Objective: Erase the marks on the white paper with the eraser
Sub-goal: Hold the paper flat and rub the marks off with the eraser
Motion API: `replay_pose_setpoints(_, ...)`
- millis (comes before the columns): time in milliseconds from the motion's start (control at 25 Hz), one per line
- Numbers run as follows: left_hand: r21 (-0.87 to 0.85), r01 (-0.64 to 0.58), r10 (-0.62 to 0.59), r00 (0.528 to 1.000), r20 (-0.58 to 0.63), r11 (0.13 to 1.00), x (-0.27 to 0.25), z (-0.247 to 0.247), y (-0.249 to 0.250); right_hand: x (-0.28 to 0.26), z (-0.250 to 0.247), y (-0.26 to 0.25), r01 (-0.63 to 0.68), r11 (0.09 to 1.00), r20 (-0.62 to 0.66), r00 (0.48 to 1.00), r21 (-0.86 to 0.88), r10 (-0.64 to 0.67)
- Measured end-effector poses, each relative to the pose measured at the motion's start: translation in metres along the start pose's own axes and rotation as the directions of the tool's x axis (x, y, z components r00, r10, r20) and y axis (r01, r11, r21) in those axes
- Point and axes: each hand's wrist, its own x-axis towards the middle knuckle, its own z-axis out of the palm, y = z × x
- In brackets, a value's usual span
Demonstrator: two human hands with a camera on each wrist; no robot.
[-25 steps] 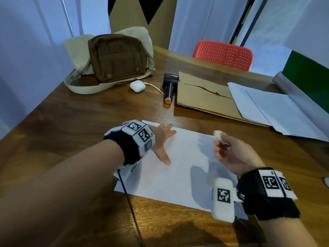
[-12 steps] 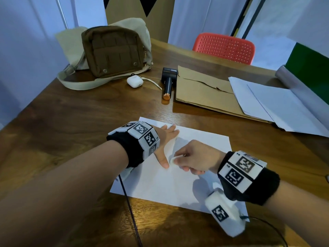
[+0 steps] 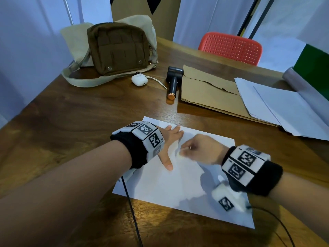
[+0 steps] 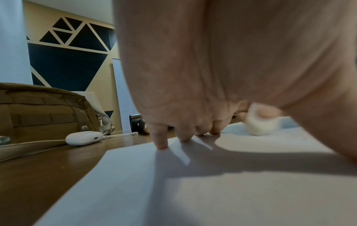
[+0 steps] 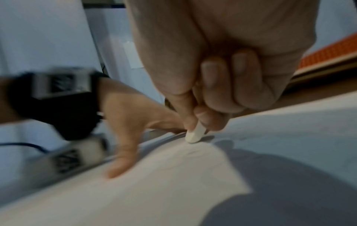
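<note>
the right hand (image 3: 201,150) pinches a small white eraser (image 3: 179,155) between thumb and fingertips, its lower end pressed on the white paper (image 3: 178,186); the hand is blurred in the head view. the left hand (image 3: 167,141) lies flat with fingers straight and spread, pressing the sheet's far left part, thumb pointing back toward the person. the eraser sits just beside that thumb, in the gap between thumb and fingers. the marks are too faint to make out.

the paper lies at a slight slant on the wooden tabletop (image 3: 71,125), its near edge close to the tabletop's near side, its far left corner just past the left fingers. bare wood runs wide to the left and beyond the sheet's far edge. further back sit a brown bag (image 3: 117,47), a white earbud case (image 3: 139,80) and a small dark handheld device (image 3: 173,81). a brown envelope (image 3: 210,93) and loose white sheets (image 3: 284,107) lie at the far right, well apart from the paper. a red chair (image 3: 231,48) stands behind the tabletop.
</note>
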Motion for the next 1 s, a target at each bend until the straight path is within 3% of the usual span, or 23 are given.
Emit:
replay_pose_setpoints(120, -0.006, -0.007, 0.007, 1.000, -0.002, 1.000, 0.001, 0.000, 0.000, 0.010, -0.010, 0.004, -0.036, 0.999, -0.110, 0.993, 0.028, 0.039)
replay_pose_setpoints(280, -0.019, -0.006, 0.006, 1.000, -0.004, 1.000, 0.000, 0.001, -0.001, -0.016, 0.006, -0.003, 0.097, 0.994, 0.082, 0.992, 0.045, -0.100)
replay_pose_setpoints(320, -0.013, -0.005, 0.005, 1.000, -0.001, 1.000, 0.000, 0.001, -0.001, -0.013, 0.003, -0.003, 0.092, 0.996, 0.076, 0.993, 0.012, -0.092)
replay_pose_setpoints(480, 0.015, -0.001, 0.001, 1.000, -0.010, 1.000, -0.003, -0.001, 0.002, 0.013, -0.007, 0.007, -0.039, 0.999, -0.157, 0.987, -0.032, 0.034)
replay_pose_setpoints(640, -0.008, -0.005, 0.005, 1.000, -0.005, 1.000, -0.004, 0.000, 0.001, -0.018, 0.018, -0.005, 0.115, 0.993, 0.012, 0.993, 0.019, -0.115)
replay_pose_setpoints(720, -0.006, -0.001, 0.001, 1.000, 0.000, 1.000, -0.003, 0.000, 0.001, -0.008, 0.007, 0.001, 0.081, 0.996, -0.008, 0.997, -0.027, -0.081)
replay_pose_setpoints(840, 0.005, 0.002, -0.002, 1.000, -0.001, 1.000, -0.002, -0.001, 0.000, 0.006, -0.004, 0.006, -0.005, 0.997, -0.137, 0.990, -0.072, -0.005)
replay_pose_setpoints(1000, -0.007, -0.007, 0.008, 1.000, 0.004, 1.000, 0.000, 0.001, 0.000, -0.022, 0.012, -0.004, 0.130, 0.991, 0.014, 0.991, -0.025, -0.130)
